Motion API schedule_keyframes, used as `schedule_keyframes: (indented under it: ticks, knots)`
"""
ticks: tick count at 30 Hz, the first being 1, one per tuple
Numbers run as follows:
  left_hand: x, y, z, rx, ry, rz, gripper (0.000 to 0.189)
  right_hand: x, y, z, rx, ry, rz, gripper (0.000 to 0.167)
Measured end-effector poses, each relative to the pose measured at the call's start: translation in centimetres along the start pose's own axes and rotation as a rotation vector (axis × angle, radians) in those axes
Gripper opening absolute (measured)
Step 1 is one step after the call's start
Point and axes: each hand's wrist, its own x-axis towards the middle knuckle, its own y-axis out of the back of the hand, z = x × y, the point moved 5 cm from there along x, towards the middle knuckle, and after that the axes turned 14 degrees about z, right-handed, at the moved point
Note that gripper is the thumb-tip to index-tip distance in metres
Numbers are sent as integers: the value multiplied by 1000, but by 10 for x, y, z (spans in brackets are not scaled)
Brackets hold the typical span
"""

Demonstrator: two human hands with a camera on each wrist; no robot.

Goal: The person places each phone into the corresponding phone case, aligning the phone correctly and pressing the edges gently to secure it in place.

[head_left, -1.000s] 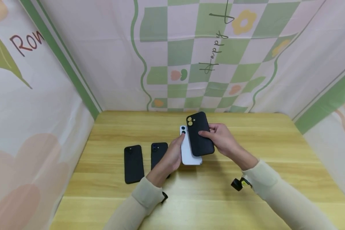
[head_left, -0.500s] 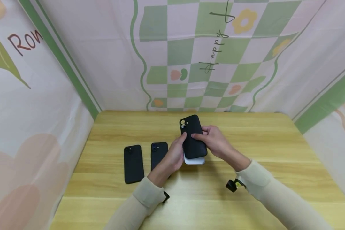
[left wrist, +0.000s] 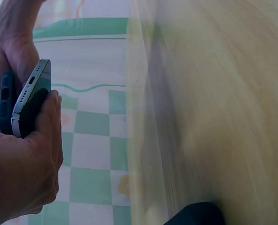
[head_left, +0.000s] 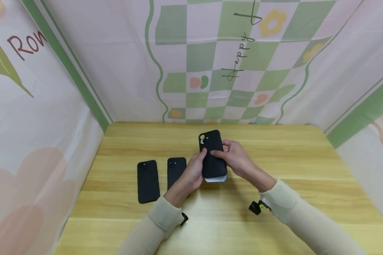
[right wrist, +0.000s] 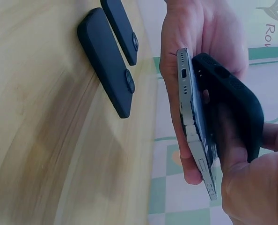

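Note:
My left hand (head_left: 194, 171) holds a white phone (head_left: 216, 179) above the table, its thumb at the left edge. Over the phone's back lies a black phone case (head_left: 214, 164), pinched at its right side by my right hand (head_left: 237, 157), thumb on the outside. Only the phone's bottom strip and part of its camera, through the case's cutout, show in the head view. In the right wrist view the case (right wrist: 249, 110) stands tilted apart from the phone (right wrist: 188, 105), with a right finger in the gap. The phone's charging port edge faces that camera.
Two black phones or cased phones lie on the wooden table (head_left: 290, 156) to the left: the outer one (head_left: 148, 182), and the inner one (head_left: 175, 168) partly behind my left hand. A patterned cloth wall (head_left: 198, 56) rises at the table's back edge, with more cloth at both sides.
My right hand has moved the case left and slightly down, from beside the phone to over its back. The left hand with the phone has barely shifted. The phones on the table have not moved.

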Motion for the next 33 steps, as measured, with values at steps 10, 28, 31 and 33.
schedule_keyframes:
  ticks: [10,28,31,33]
  knots:
    - [-1,1,1,20,-24,24,55,2,16,-13,-276,94,46,53]
    - [-1,1,-1,13,-24,-3,55,37,30,-36,-578,341,34,41]
    - [-1,0,-3,17,-26,-6,55,47,27,-29,-465,225,-31,44]
    - [-2,-1,-3,20,-33,-12,54,52,26,-24,-395,139,-61,45]
